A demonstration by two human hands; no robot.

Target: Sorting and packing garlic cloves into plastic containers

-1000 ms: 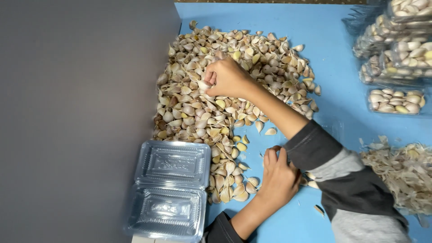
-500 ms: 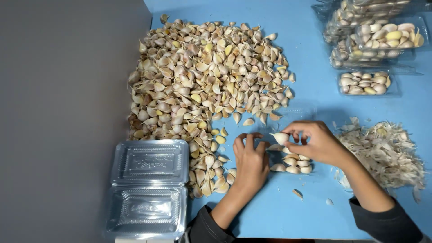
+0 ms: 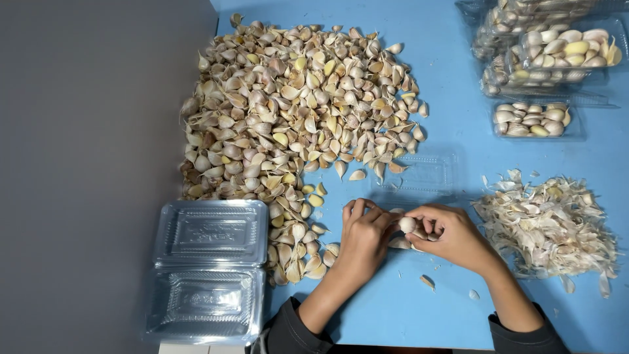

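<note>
Blue worktop (image 3: 426, 321) carries a big heap of unpeeled garlic cloves (image 3: 295, 111); near it, left hand (image 3: 362, 237) and right hand (image 3: 452, 236) meet, pinching one pale garlic clove (image 3: 407, 225) for grip, beside papery peeled skins (image 3: 550, 226).

Bright, even overhead light; sharp focus

A large heap of garlic cloves (image 3: 298, 118) is lying on the table (image 3: 452, 85), toward its left and far side. An open clamshell container (image 3: 208, 270) is sitting at the heap's near left corner. The left hand (image 3: 363, 239) and right hand (image 3: 452, 236) are meeting just in front of the heap, pinching one garlic clove (image 3: 407, 225) between them. A pile of garlic skins (image 3: 550, 226) is lying right of the hands. Filled containers (image 3: 547, 59) are standing stacked at the far right, behind the skins.
</note>
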